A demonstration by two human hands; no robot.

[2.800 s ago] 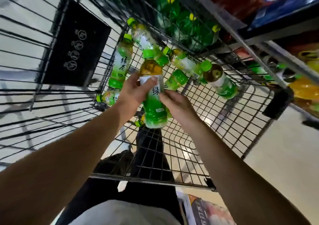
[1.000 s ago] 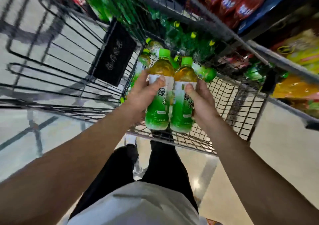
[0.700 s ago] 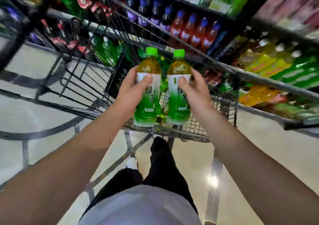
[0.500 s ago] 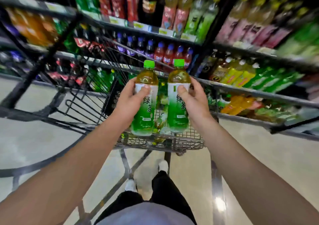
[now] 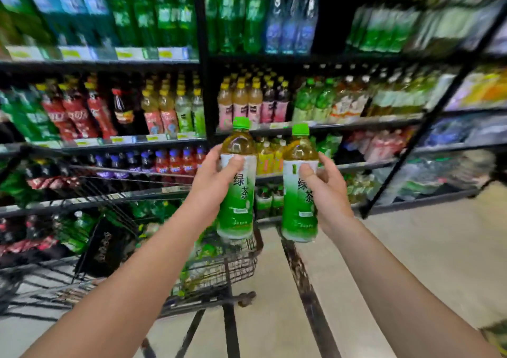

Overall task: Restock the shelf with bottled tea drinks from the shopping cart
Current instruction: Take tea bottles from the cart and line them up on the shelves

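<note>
Shopping cart (image 5: 214, 270) sits below and left of the hands; more green-capped bottles lie in its basket, blurred.

Left hand (image 5: 211, 182) is wrapped round the label of the left tea bottle (image 5: 237, 193), thumb across the front, bottle upright. Right hand (image 5: 326, 190) is wrapped the same way round the right tea bottle (image 5: 299, 193), also upright. The two bottles are held side by side with a gap, above the cart's near end, short of the shelf (image 5: 343, 123).

Handling, judged: full, so some weight each; thin plastic will give under a hard squeeze; the label wrap looks smooth, possibly slippery. A mid-body hold seems right, and one bottle per hand leaves nothing free to clear space.

Beyond the hands: shelf rows packed with drinks, yellow-capped and green-labelled ones behind the right bottle. A black upright (image 5: 204, 83) divides the bays above the left hand. I cannot pick out a free slot; the cart stands between person and lower shelves.
</note>
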